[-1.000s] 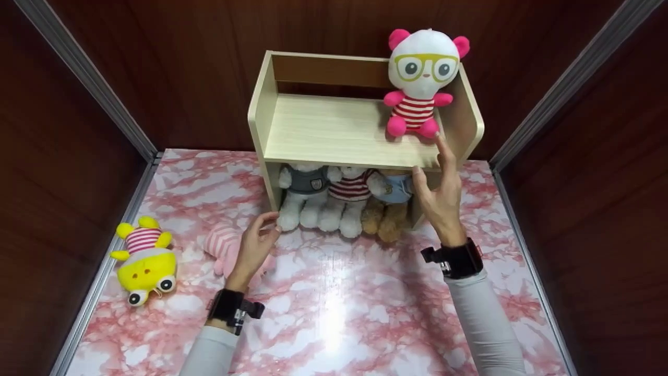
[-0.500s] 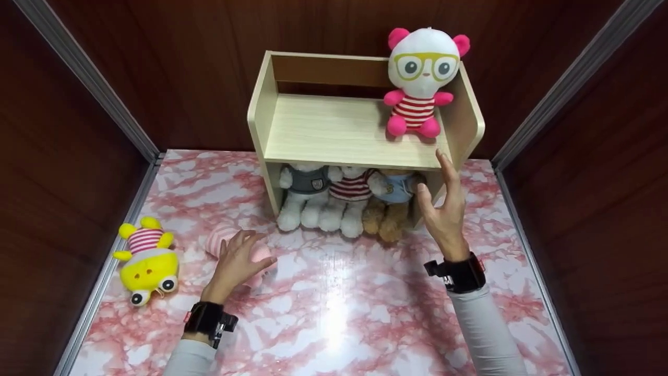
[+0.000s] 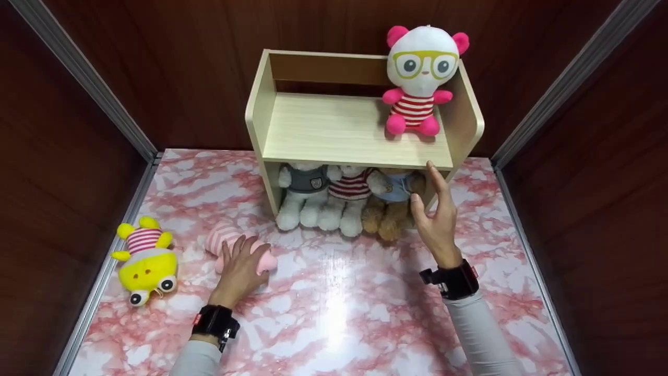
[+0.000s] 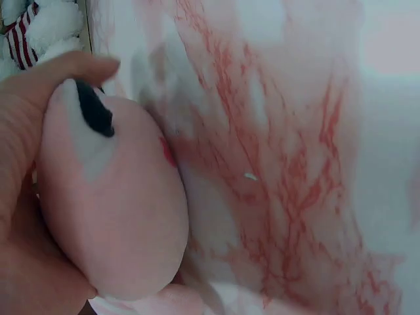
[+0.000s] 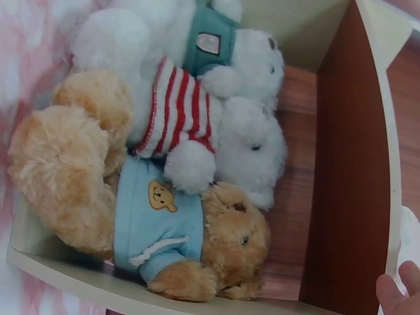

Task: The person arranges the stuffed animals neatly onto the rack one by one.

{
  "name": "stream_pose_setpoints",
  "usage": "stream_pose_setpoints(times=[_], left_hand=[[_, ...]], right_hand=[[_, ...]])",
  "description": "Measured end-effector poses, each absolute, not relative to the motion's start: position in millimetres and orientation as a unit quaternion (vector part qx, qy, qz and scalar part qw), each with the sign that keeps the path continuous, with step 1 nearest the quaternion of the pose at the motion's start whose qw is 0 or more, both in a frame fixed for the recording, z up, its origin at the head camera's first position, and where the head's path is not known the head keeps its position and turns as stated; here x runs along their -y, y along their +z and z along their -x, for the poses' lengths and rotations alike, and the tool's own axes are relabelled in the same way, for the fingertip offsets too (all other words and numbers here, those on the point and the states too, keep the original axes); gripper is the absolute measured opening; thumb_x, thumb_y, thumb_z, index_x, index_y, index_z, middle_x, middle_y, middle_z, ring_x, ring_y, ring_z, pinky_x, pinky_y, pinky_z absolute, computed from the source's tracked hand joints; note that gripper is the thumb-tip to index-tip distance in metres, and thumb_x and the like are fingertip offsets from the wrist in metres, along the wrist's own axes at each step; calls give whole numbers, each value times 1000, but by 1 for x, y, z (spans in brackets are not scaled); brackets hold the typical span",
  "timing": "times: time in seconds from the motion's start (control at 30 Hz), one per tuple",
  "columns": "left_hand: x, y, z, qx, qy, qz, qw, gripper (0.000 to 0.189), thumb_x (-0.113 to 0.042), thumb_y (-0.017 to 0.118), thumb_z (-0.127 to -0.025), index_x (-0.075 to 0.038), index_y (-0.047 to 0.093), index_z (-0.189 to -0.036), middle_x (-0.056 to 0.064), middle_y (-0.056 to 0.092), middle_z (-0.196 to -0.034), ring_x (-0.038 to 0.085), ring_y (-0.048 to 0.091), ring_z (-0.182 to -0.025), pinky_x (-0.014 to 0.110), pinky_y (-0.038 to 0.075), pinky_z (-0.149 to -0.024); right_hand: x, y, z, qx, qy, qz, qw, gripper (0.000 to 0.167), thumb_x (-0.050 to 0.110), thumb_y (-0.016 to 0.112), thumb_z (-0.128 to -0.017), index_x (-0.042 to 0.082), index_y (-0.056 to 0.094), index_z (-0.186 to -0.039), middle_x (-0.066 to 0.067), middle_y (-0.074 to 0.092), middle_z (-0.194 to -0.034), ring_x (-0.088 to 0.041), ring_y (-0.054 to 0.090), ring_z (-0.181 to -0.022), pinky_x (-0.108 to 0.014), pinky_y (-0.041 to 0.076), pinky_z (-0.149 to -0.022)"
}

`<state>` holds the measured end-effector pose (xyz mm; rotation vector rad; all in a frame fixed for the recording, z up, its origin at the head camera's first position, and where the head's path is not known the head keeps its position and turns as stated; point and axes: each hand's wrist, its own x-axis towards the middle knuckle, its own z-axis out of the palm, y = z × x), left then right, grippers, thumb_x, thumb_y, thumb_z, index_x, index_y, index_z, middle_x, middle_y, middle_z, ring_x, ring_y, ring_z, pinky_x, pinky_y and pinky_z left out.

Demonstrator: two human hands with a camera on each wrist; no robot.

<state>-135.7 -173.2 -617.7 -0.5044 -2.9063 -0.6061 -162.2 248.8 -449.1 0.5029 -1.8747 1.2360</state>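
Note:
A pink striped plush toy (image 3: 218,237) lies on the floor left of the shelf. My left hand (image 3: 241,274) grips its head from above. In the left wrist view the thumb and fingers wrap the pale pink plush toy (image 4: 125,210), whose dark eye patch shows. My right hand (image 3: 439,224) holds nothing; its fingers are spread near the front right edge of the wooden shelf (image 3: 323,125). On the upper board sits a pink-and-white panda plush (image 3: 417,78) with yellow glasses. Below, a brown teddy bear (image 5: 164,216) in a blue top is nearest the right hand.
Beside the brown bear in the lower compartment sit a white bear (image 3: 348,185) in red stripes and another white bear (image 3: 305,180) in a dark vest. A yellow frog plush (image 3: 146,261) lies at far left. Dark wooden walls (image 3: 589,183) close in the marbled floor (image 3: 339,303).
My left hand has moved from the shelf's lower left corner to the pink plush toy and taken hold of it. My right hand has drawn back from the panda plush.

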Motion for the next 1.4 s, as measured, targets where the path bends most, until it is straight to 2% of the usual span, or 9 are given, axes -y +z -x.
stream_pose_setpoints(times=[0.23, 0.5, 0.67, 0.77, 0.9, 1.03, 1.17, 1.3, 1.4], left_hand=[[171, -621, 137, 946, -238, 162, 150, 54, -5, 82, -68, -10, 73, -121, 22, 61, -130, 47, 50, -122, 84, 13, -107], [173, -603, 140, 921, -299, 128, 216, 52, 2, 80, -67, -6, 77, -119, 20, 67, -126, 47, 57, -116, 81, 20, -108], [167, -582, 143, 883, -358, 141, 270, 57, 6, 80, -63, -6, 77, -119, 20, 68, -125, 45, 58, -115, 74, 25, -111], [161, -569, 143, 858, -395, 153, 289, 59, 7, 80, -62, -6, 77, -120, 19, 69, -125, 43, 58, -114, 61, 34, -109], [153, -551, 139, 840, -447, 149, 268, 59, 8, 79, -65, -8, 77, -122, 16, 69, -127, 39, 59, -117, 35, 41, -103], [147, -534, 135, 826, -505, 132, 212, 58, 10, 77, -69, -9, 77, -124, 12, 69, -130, 33, 59, -124, 16, 39, -100], [137, -511, 129, 804, -556, 124, 169, 54, 17, 75, -72, -1, 75, -123, 20, 67, -132, 38, 58, -128, 12, 38, -101], [131, -502, 130, 778, -597, 135, 142, 54, 21, 75, -72, 4, 72, -124, 24, 65, -133, 39, 56, -130, 14, 38, -106], [130, -505, 135, 758, -621, 152, 125, 55, 17, 77, -75, 1, 72, -127, 19, 66, -134, 29, 55, -132, 17, 38, -108]], right_hand=[[-247, -451, 163, 736, 495, -215, 409, 57, -21, 61, -85, -19, 47, -140, -35, 52, -144, -35, 48, -141, -43, 33, -121], [-247, -454, 162, 736, 487, -219, 416, 55, -21, 61, -84, -20, 47, -138, -36, 53, -142, -37, 49, -140, -42, 34, -120], [-251, -469, 170, 744, 474, -221, 417, 56, -15, 63, -86, -17, 48, -140, -32, 54, -144, -40, 49, -139, -42, 34, -120], [-255, -479, 175, 747, 471, -227, 411, 59, -16, 65, -85, -13, 49, -142, -27, 55, -146, -39, 49, -139, -41, 34, -120], [-256, -484, 178, 749, 472, -234, 402, 64, -18, 66, -84, -8, 50, -145, -22, 55, -148, -34, 48, -141, -42, 36, -119], [-254, -486, 177, 747, 475, -250, 393, 60, -15, 64, -88, -8, 50, -145, -22, 54, -149, -33, 49, -141, -44, 39, -117], [-250, -487, 177, 745, 469, -268, 392, 51, -4, 64, -94, -10, 51, -142, -24, 54, -148, -36, 50, -140, -45, 38, -117], [-244, -488, 177, 746, 458, -282, 392, 51, -7, 66, -90, -10, 54, -139, -25, 55, -146, -37, 51, -138, -45, 38, -118], [-240, -491, 177, 751, 453, -290, 383, 55, -14, 66, -85, -10, 54, -139, -25, 55, -146, -37, 51, -137, -44, 38, -117]])
